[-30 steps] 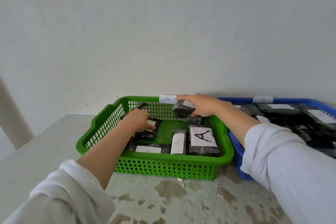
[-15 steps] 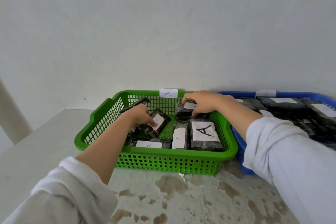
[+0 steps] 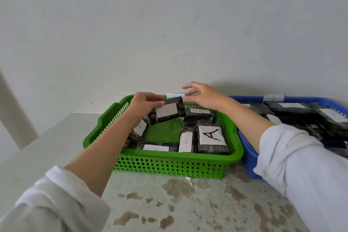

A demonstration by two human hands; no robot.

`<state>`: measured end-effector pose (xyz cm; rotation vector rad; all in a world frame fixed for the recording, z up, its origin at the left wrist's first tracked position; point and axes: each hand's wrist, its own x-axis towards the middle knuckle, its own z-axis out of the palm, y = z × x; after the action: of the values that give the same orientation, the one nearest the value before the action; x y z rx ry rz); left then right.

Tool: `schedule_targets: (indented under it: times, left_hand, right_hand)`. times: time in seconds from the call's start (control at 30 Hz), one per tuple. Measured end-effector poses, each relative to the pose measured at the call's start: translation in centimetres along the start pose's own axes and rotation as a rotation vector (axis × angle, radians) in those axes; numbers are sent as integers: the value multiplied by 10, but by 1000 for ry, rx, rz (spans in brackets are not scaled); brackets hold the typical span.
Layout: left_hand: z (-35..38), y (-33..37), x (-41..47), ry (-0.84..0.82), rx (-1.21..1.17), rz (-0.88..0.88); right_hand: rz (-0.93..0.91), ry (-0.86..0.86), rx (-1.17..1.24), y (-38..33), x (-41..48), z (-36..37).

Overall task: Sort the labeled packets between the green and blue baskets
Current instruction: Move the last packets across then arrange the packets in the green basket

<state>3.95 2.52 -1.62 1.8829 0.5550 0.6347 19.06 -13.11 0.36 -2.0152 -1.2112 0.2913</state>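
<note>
**Item 1:** green basket (image 3: 169, 165), sitting toward the far edge of the table (image 3: 169, 205) and carrying a paper tag "A" (image 3: 175, 94) on its far rim.

**Item 2:** blue basket (image 3: 248, 162), sitting just beside it toward the table's right edge. It is tagged "B" (image 3: 273, 98) and holding dark packets with white labels.

**Item 3:** left hand (image 3: 145, 106), gripping 1 held packet (image 3: 170, 110) by its left end with fingers curled round it. The hand is keeping it tilted above the green basket's far half, "A" label facing up.

**Item 4:** right hand (image 3: 205, 96), hovering just beside that packet's right end, fingers spread and relaxed, holding nothing. Whether it is touching the packet cannot be told.

**Item 5:** packets lying inside the green basket.
- A large-A packet (image 3: 211, 138) is lying on the side nearest the blue basket.
- A narrow packet (image 3: 185, 141) is lying against its left.
- 1 flat packet (image 3: 156, 147) is lying along the near wall.
</note>
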Motion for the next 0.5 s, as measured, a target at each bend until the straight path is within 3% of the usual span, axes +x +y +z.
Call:
schedule_targets:
  times: [0.13, 0.3, 0.4, 0.5]
  left_hand:
    - [-5, 9, -14, -63, -39, 21]
    - [-39, -3, -32, 290, 639, 180]
    - [-68, -18, -45, 405, 911, 68]
    - [-84, -31, -57, 384, 935, -61]
  right_hand:
    - [20, -84, 211, -15, -7, 16]
    - [131, -237, 307, -28, -23, 35]
    - [123, -394, 316, -37, -34, 50]
    - [104, -505, 186, -45, -42, 62]
